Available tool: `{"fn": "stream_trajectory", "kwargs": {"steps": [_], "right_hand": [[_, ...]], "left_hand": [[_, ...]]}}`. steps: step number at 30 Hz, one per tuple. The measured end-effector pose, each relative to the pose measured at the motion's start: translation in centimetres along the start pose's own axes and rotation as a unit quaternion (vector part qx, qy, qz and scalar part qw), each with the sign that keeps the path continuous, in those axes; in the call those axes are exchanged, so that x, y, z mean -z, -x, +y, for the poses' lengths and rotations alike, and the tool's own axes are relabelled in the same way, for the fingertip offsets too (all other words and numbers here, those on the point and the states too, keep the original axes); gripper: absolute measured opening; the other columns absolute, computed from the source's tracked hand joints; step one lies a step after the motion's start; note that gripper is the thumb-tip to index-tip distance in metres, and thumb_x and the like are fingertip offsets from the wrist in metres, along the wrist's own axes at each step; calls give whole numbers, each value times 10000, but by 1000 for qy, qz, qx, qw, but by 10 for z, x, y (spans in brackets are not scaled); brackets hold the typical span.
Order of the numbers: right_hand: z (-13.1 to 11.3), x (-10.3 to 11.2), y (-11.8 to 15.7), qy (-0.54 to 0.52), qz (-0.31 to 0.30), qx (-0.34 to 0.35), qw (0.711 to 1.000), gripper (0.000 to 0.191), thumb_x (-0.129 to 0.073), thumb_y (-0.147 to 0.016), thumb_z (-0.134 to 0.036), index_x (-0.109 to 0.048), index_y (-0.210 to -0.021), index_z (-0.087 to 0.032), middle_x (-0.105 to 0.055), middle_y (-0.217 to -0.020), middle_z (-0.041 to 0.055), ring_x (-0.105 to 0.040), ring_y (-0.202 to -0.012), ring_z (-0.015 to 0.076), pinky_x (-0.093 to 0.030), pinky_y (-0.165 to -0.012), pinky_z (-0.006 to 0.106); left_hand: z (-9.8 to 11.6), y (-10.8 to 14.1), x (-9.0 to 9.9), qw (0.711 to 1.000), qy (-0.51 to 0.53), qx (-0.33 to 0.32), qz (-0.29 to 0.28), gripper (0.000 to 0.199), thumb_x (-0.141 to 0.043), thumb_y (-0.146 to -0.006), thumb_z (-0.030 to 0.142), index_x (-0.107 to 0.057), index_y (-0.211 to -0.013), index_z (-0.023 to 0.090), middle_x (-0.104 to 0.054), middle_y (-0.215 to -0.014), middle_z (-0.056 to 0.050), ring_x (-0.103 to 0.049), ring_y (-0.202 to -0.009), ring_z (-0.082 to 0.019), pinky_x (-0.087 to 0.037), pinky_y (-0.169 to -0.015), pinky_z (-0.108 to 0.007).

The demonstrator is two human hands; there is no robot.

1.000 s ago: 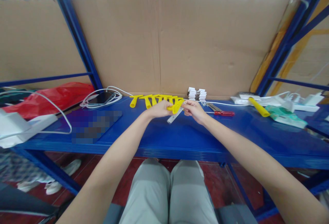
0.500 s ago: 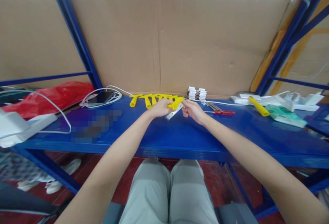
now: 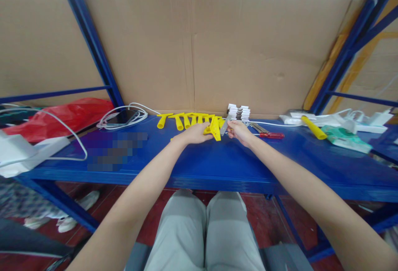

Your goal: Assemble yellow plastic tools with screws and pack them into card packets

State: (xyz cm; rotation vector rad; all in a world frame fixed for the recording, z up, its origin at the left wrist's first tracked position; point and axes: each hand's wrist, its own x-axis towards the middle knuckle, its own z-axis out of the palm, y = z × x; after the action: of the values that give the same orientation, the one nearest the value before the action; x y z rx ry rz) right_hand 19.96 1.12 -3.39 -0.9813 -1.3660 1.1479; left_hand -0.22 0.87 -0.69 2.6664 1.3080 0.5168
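My left hand (image 3: 196, 133) is closed around a yellow T-shaped plastic handle (image 3: 214, 128), its flat wide end turned toward my right hand. Between the thumb and fingers of my right hand (image 3: 238, 132) is a flat metal blade (image 3: 224, 126), held upright just beside the yellow piece. Whether the two parts touch, I cannot tell. Behind my hands, several more yellow T-shaped handles (image 3: 178, 122) lie in a row along the cardboard. A screwdriver with a red handle (image 3: 272, 135) lies right of my right hand, near some metal strips (image 3: 258, 128).
Stacked white pieces (image 3: 239, 112) stand against the cardboard panel (image 3: 248, 55). At left are a coiled white cable (image 3: 137, 117), a phone (image 3: 122, 117) and a red bag (image 3: 71, 115). On the right lie another yellow handle (image 3: 314, 128), a green packet (image 3: 346, 139) and a power strip (image 3: 370, 128).
The metal blade has come away from below the yellow handle and stands upright in my right hand, slightly further right. My left hand has turned the yellow handle's wide end toward the right.
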Motion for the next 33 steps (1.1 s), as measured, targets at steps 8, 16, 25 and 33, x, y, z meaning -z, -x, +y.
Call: {"fn": "stream_trajectory", "kwargs": {"steps": [8,16,25,33], "right_hand": [[-3,9,1,15,-9,10,1000,459,-721,-709,-536,-430,-608,-196,-371,-497,-63,-340,-406,57,-263,-412,225],[-2,5,6,85,-78,-2,993,447,-730,-686,-538,-477,-601,-180,-427,-509,-47,-362,-407,56,-254,-405,222],[-2,4,8,113,-122,12,986,435,-710,-711,-522,-487,-568,-178,-430,-483,-47,-371,-403,60,-266,-396,211],[-5,-1,10,152,-92,15,984,397,-680,-781,-413,-499,-521,-175,-453,-437,-26,-397,-371,69,-262,-378,214]], "left_hand": [[1,0,-6,998,-35,-22,-45,439,-554,-840,329,-534,-1244,160,-597,-1297,-130,-574,-1164,-262,-428,-953,-333],[5,1,-3,998,-22,-34,-39,357,-540,-834,295,-599,-1140,121,-663,-1161,-141,-629,-1031,-263,-458,-874,-326],[4,-1,-7,998,-19,-41,-34,312,-533,-841,274,-631,-1109,147,-685,-1131,-114,-640,-1005,-247,-460,-846,-307],[8,0,-7,996,-74,-31,-36,298,-520,-869,295,-643,-1080,124,-696,-1073,-126,-647,-976,-247,-459,-818,-292]]}}
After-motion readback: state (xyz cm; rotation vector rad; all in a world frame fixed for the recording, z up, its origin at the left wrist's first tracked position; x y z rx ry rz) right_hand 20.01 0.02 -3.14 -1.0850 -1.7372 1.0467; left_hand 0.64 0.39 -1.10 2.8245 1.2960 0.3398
